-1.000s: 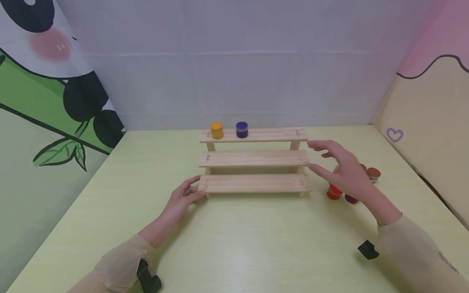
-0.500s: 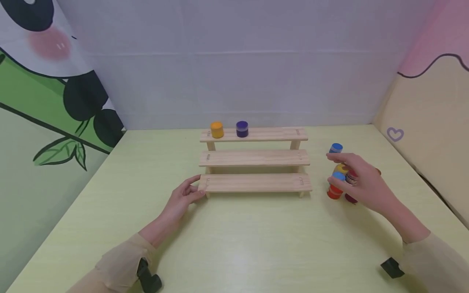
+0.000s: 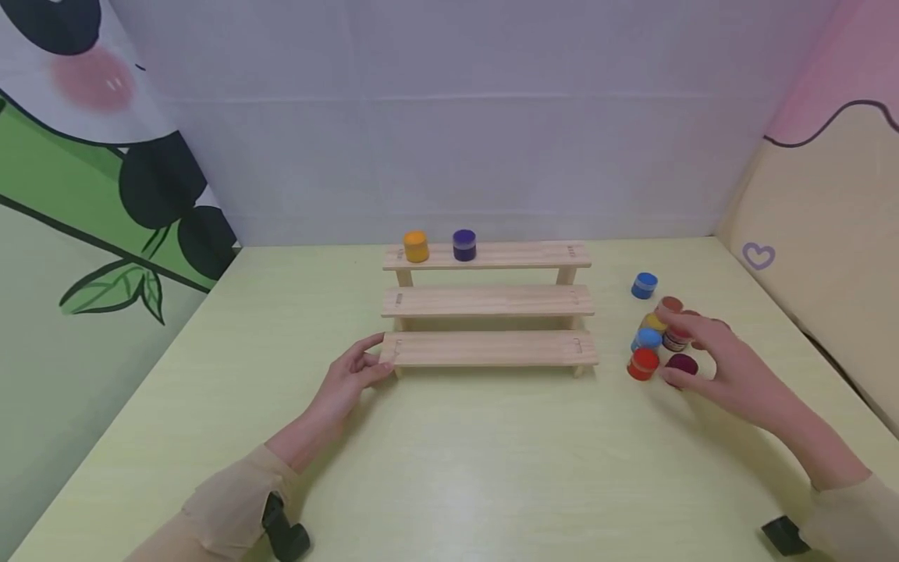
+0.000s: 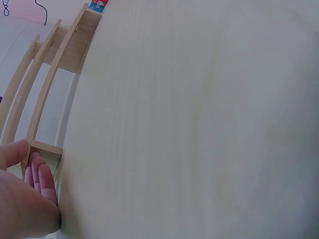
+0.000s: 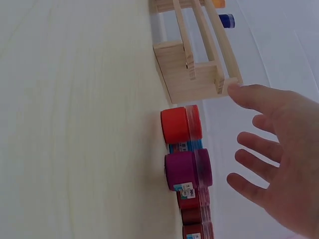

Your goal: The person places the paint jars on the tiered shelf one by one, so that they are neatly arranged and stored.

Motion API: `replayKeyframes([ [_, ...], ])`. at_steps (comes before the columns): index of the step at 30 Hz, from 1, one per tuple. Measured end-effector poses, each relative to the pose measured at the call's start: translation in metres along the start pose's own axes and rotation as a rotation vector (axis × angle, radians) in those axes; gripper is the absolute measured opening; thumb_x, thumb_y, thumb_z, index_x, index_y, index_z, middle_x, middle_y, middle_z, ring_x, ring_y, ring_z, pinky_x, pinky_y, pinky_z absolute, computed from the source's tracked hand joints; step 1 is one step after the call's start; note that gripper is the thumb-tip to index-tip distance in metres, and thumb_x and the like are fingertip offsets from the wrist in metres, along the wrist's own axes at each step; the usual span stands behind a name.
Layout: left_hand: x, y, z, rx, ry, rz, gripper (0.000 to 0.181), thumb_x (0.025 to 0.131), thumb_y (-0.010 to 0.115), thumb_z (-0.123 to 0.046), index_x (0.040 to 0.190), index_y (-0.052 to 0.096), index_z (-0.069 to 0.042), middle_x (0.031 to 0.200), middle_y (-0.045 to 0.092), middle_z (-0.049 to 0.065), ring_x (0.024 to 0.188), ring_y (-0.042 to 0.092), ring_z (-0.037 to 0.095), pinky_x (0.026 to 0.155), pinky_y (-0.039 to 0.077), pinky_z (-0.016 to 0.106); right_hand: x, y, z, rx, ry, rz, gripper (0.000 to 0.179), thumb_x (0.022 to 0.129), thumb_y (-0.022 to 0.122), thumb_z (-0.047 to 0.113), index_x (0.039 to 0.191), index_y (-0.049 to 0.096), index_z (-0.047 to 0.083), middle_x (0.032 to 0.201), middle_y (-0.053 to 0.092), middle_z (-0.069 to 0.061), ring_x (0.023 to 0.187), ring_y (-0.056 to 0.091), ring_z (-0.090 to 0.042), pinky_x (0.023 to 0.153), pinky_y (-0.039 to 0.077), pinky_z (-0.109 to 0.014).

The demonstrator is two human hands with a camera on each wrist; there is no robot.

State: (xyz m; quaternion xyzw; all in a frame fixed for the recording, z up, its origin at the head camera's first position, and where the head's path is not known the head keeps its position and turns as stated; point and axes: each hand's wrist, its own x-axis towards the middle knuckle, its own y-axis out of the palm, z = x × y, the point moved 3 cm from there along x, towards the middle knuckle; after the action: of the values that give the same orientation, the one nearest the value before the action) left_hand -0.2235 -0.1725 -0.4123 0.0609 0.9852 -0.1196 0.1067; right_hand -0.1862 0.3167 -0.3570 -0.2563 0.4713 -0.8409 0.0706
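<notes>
A three-tier wooden stand (image 3: 488, 349) stands on the table. My left hand (image 3: 347, 382) grips the left end of its lowest tier, thumb on one side and fingers on the other, as the left wrist view confirms. An orange paint jar (image 3: 416, 247) and a dark blue paint jar (image 3: 464, 245) sit on the top tier. My right hand (image 3: 730, 375) hovers over a cluster of paint jars to the right, thumb and fingers spread, holding nothing. Nearest to it are a purple jar (image 5: 182, 171) and a red jar (image 5: 175, 125). Its fingers partly hide jars behind.
A blue jar (image 3: 644, 286) stands apart behind the cluster. A light blue jar (image 3: 646, 339) and a yellow jar (image 3: 654, 321) belong to the group. Printed cloth walls, including the back cloth (image 3: 449, 156), border the pale table (image 3: 449, 468).
My right hand has moved from beside the stand's right end, rightward and toward me, to above the jars, uncovering the blue jar. My left hand keeps its grip on the stand.
</notes>
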Motion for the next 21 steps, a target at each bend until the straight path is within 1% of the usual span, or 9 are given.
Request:
replayKeyframes([
  [5,0.0,0.0,0.0,0.002,0.003,0.001,0.061,0.097,0.061,-0.02,0.153,0.035,-0.017,0.096,0.061,-0.008,0.098,0.056,0.01,0.097,0.04,0.028,-0.009,-0.003,-0.01,-0.034,0.022,0.086,0.083,0.079,0.083,0.02,0.15,0.042,0.017,0.134,0.057,-0.003,0.11,0.043,0.015,0.086,0.043,-0.009],
  [7,0.0,0.0,0.0,0.003,0.004,0.001,0.061,0.097,0.061,-0.02,0.153,0.035,-0.017,0.097,0.061,-0.008,0.098,0.056,0.01,0.096,0.04,0.028,-0.013,-0.005,-0.015,-0.033,0.027,0.114,0.081,0.081,0.082,0.021,0.151,0.041,0.018,0.136,0.055,0.001,0.112,0.042,0.015,0.085,0.043,-0.01],
  [9,0.001,0.0,0.0,0.003,0.004,0.0,0.061,0.097,0.061,-0.02,0.153,0.036,-0.017,0.097,0.061,-0.008,0.098,0.057,0.01,0.096,0.04,0.028,-0.017,-0.006,-0.019,-0.033,0.027,0.13,0.079,0.081,0.082,0.022,0.15,0.043,0.018,0.133,0.056,0.003,0.112,0.041,0.017,0.085,0.044,-0.009],
  [12,0.001,0.0,0.0,0.0,0.002,0.002,0.061,0.097,0.061,-0.02,0.153,0.036,-0.016,0.097,0.061,-0.009,0.098,0.057,0.01,0.096,0.04,0.028,-0.02,-0.006,-0.027,-0.015,0.049,0.15,0.076,0.081,0.082,0.021,0.148,0.046,0.016,0.131,0.059,-0.001,0.111,0.04,0.02,0.083,0.047,-0.011],
  [15,0.001,0.0,0.0,0.001,-0.003,0.0,0.062,0.097,0.062,-0.021,0.153,0.035,-0.017,0.097,0.061,-0.009,0.098,0.056,0.01,0.096,0.04,0.028,-0.022,-0.004,-0.034,0.004,0.094,0.182,0.072,0.081,0.082,0.022,0.145,0.049,0.015,0.128,0.062,-0.01,0.108,0.038,0.024,0.08,0.052,-0.016],
  [17,0.001,0.0,0.0,0.003,-0.007,-0.001,0.062,0.097,0.062,-0.022,0.153,0.035,-0.017,0.097,0.061,-0.009,0.097,0.056,0.009,0.095,0.04,0.027,-0.024,-0.004,-0.038,0.013,0.125,0.207,0.069,0.082,0.081,0.022,0.143,0.052,0.015,0.127,0.063,-0.012,0.105,0.038,0.026,0.079,0.054,-0.019],
  [21,0.001,0.0,0.0,0.002,-0.011,-0.009,0.061,0.097,0.062,-0.021,0.153,0.036,-0.017,0.096,0.06,-0.009,0.097,0.056,0.009,0.094,0.042,0.026,-0.025,-0.002,-0.04,0.029,0.169,0.242,0.065,0.083,0.08,0.023,0.141,0.053,0.015,0.124,0.064,-0.013,0.101,0.041,0.024,0.076,0.056,-0.021],
])
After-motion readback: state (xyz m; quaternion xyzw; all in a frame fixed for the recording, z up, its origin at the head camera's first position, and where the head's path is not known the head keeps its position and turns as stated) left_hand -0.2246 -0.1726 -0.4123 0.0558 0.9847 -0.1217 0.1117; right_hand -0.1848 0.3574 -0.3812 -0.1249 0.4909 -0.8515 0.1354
